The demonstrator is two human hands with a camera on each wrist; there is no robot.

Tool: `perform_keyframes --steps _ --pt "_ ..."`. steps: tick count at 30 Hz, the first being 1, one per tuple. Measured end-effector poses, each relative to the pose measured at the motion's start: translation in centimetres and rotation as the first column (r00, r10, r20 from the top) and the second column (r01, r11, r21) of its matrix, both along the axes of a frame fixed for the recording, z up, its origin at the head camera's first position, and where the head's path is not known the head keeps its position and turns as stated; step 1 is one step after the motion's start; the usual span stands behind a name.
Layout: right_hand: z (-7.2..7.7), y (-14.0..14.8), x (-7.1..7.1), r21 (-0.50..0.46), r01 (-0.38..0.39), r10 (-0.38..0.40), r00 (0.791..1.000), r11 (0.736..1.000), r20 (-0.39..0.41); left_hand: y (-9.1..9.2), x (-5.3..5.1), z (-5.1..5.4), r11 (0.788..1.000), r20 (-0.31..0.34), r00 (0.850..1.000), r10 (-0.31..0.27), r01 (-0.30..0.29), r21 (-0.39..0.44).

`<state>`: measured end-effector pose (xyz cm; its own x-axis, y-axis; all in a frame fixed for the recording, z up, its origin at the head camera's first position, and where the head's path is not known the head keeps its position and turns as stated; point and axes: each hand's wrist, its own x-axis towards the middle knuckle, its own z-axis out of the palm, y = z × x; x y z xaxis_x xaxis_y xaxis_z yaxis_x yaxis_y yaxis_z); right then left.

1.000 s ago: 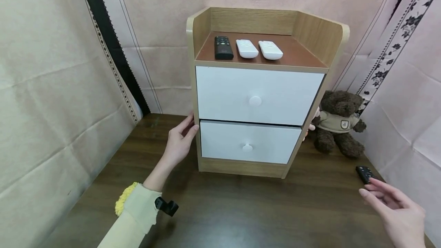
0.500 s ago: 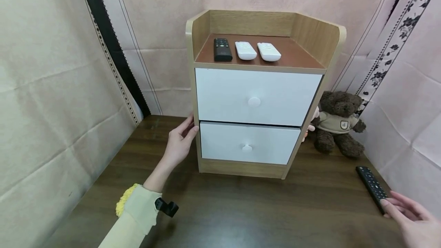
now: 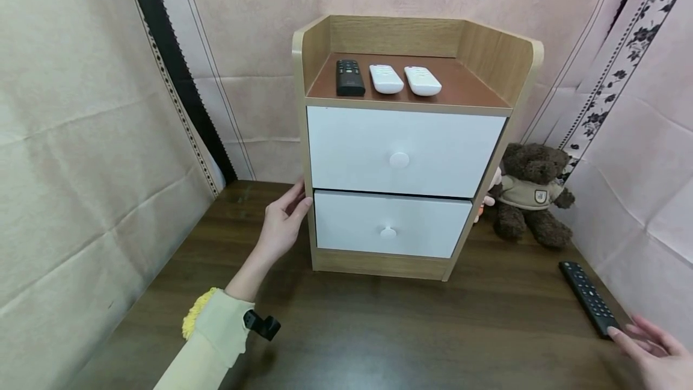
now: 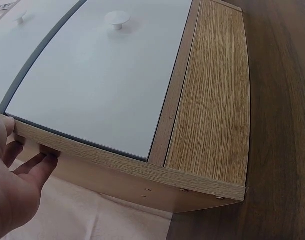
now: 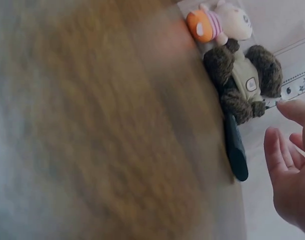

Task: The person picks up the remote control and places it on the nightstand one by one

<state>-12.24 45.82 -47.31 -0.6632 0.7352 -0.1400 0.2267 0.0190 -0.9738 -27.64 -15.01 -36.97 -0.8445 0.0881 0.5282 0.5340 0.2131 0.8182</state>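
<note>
My left hand (image 3: 283, 224) rests against the left edge of a wooden drawer cabinet (image 3: 379, 263). In the left wrist view, the thumb touches the cabinet's front edge and the fingertips touch its side panel (image 4: 117, 177). A long black remote control (image 3: 589, 300) lies on the table at the right. Just beyond its near end is my right hand (image 3: 657, 351), fingers loosely extended; the right wrist view shows a gap between hand and remote. On the cabinet's brown top are a black remote (image 3: 349, 79) and two white remotes (image 3: 386, 79), side by side.
The cabinet has two white drawers with round knobs, upper (image 3: 406, 149) and lower (image 3: 346, 221), both closed. A brown teddy bear (image 3: 533, 194) sits right of it, beside a pink-and-orange plush toy (image 5: 217, 22). Pale cloth (image 3: 639, 185) hangs around the dark wooden table (image 3: 411, 330).
My right hand has drawn back toward the lower right, letting go of the long black remote, which now lies fully exposed on the table. The left hand stays against the cabinet.
</note>
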Motion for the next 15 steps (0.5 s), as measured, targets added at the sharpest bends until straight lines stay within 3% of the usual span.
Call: perform_keyframes --steps 3,8,15 --pt "-1.1 0.7 -0.1 0.061 -0.037 0.030 0.994 0.997 0.107 0.0 0.0 0.0 1.000 0.002 1.000 0.006 -0.006 -0.001" --pt "-1.8 1.2 -0.2 0.092 -0.084 0.067 0.983 0.992 0.173 0.0 0.0 0.0 1.000 0.009 1.000 0.008 -0.008 -0.010" --pt "-1.7 1.3 -0.7 0.261 -0.182 0.085 0.936 0.948 0.341 -0.1 0.1 0.1 1.000 0.015 1.000 0.005 -0.005 -0.006"
